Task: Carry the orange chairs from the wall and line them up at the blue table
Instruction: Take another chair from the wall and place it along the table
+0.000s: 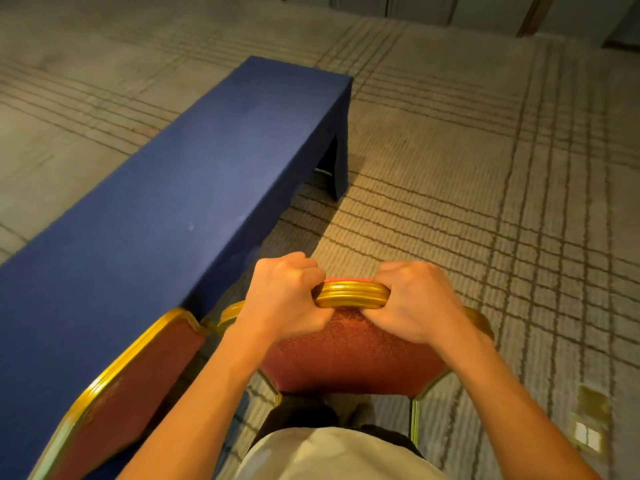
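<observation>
Gold top rail (353, 296) of the orange chair (349, 351) is gripped by the left hand (287, 296) and right hand (415, 303). Chair is positioned just beside the blue table (173, 209), at its long edge, backrest turned toward the person, rail lying crosswise.

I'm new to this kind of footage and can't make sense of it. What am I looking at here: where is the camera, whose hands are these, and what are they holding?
There is no machine here, only a person. The single picture comes from a wide-angle camera worn on the person's head, looking forward and down, so the arms reach into view from the bottom edge.

The left hand and right hand both grip the gold top rail of an orange chair, seen from behind its backrest. To its left stands a second chair of the same kind, close to the long blue table, which is covered in blue cloth. Everything stands on a striped carpet.
</observation>
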`<move>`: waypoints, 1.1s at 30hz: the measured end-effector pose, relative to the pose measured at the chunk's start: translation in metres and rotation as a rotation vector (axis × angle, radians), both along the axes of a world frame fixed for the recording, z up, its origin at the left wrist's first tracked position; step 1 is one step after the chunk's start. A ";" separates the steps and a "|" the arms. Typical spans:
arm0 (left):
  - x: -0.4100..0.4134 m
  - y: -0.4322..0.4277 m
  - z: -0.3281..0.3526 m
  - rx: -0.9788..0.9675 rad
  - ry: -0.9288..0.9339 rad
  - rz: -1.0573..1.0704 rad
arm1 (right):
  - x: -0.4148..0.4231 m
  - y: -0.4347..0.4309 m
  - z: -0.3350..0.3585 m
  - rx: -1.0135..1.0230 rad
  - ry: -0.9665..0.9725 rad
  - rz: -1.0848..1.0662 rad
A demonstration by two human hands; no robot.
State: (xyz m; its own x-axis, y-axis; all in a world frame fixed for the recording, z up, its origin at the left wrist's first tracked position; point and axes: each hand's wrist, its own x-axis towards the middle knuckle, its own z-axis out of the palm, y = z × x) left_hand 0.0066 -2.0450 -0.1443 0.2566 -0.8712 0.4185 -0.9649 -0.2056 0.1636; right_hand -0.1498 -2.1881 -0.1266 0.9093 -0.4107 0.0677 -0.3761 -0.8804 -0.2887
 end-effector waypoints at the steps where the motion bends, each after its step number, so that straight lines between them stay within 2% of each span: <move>1: 0.008 -0.005 -0.001 -0.007 0.009 0.019 | 0.012 -0.009 -0.002 -0.007 -0.003 0.023; 8: 0.086 -0.037 -0.015 -0.032 0.071 0.144 | 0.113 -0.060 -0.009 0.000 -0.006 0.170; 11: 0.124 -0.047 -0.016 -0.027 0.055 0.210 | 0.158 -0.073 -0.007 -0.008 -0.052 0.213; 23: 0.227 -0.048 -0.008 -0.029 0.017 0.478 | 0.312 -0.104 -0.009 0.004 -0.033 0.468; 33: 0.289 -0.065 -0.016 0.127 0.045 0.701 | 0.423 -0.135 -0.040 -0.007 -0.035 0.723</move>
State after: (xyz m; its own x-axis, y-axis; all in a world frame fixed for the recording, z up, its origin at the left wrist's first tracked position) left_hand 0.2958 -2.1097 -0.1608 0.7886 -0.5364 0.3006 -0.5917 -0.7949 0.1339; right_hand 0.2734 -2.3230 -0.1668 0.9504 0.2936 0.1026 0.3109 -0.9071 -0.2837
